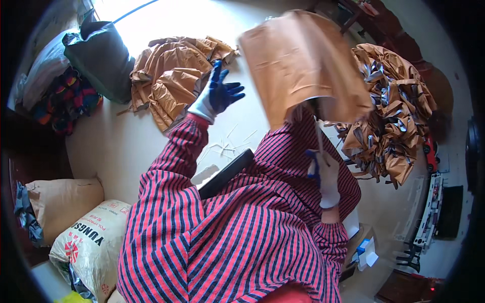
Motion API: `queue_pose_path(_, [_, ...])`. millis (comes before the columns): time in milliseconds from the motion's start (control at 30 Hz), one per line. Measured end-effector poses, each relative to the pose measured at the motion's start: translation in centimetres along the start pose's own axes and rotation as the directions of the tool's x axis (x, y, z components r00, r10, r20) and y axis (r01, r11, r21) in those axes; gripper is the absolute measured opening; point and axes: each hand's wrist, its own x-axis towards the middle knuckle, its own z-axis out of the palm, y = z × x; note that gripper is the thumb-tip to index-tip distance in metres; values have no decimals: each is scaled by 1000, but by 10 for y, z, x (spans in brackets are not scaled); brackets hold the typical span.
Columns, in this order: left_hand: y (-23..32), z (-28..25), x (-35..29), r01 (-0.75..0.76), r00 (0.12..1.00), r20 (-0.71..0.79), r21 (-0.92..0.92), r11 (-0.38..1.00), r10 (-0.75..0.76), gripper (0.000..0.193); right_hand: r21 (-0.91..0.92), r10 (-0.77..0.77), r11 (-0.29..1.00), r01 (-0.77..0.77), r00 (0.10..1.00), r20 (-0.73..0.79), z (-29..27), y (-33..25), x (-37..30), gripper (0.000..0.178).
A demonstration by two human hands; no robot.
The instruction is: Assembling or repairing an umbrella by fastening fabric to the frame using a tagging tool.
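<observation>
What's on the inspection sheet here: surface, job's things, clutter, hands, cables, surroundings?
Surface: pale smooth floor, thin white strips scattered on it.
Job's things: brown flexible sheet, blurred, above the lap; crumpled brown heap at left, brown-and-grey heap at right.
Clutter: pale printed sack, tan bulky sack, dark-green bag, all left.
Hands: left hand, white-and-blue glove, open, fingers spread; right hand, similarly gloved, grip unclear.
Cables: thin blue strand, top left; type unclear.
Surroundings: long white fixture, right.

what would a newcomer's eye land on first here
Probably the big, blurred orange-brown sheet at the top, right of centre. Then the crumpled left heap at upper left and right heap toward the right edge, similarly coloured. Between sheet and left heap, the left hand spreads its fingers in a blue-and-white glove.
</observation>
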Motion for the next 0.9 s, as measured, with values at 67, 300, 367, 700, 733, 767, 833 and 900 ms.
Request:
queue_pose_path(67, [-31,-37,5,-22,967,252,-45,999,32,52,-37,52,998,-47,991,125,20,-3,-5,30])
queue_pose_path(300, [-49,-28,21,-131,885,463,354,926,-52,63,-479,-154,843,244,963,220,52,-23,11,39])
queue_pose_path(367, [-38,-8,6,-144,816,565,404,904,-122,63,-380,-685,711,591,705,-184,50,-26,2,47])
queue_pose_path(700, [-23,163,10,-416,690,673,671,614,-268,64,-554,-912,408,726,354,-208,91,-64,8,48])
queue_pose_path(733, [-29,188,8,-435,686,669,693,575,-286,64,-566,-929,367,738,318,-189,92,-60,9,47])
queue_pose_path(767, [-17,193,12,-453,680,666,710,539,-306,64,-570,-924,381,728,324,-204,88,-54,7,47])
queue_pose_path(833, [12,201,6,-484,668,653,745,458,-357,64,-565,-893,445,695,393,-220,78,-40,-4,44])
queue_pose_path(900, [77,180,20,-521,676,631,775,359,-380,65,-547,-877,473,690,426,-220,68,-22,-5,42])
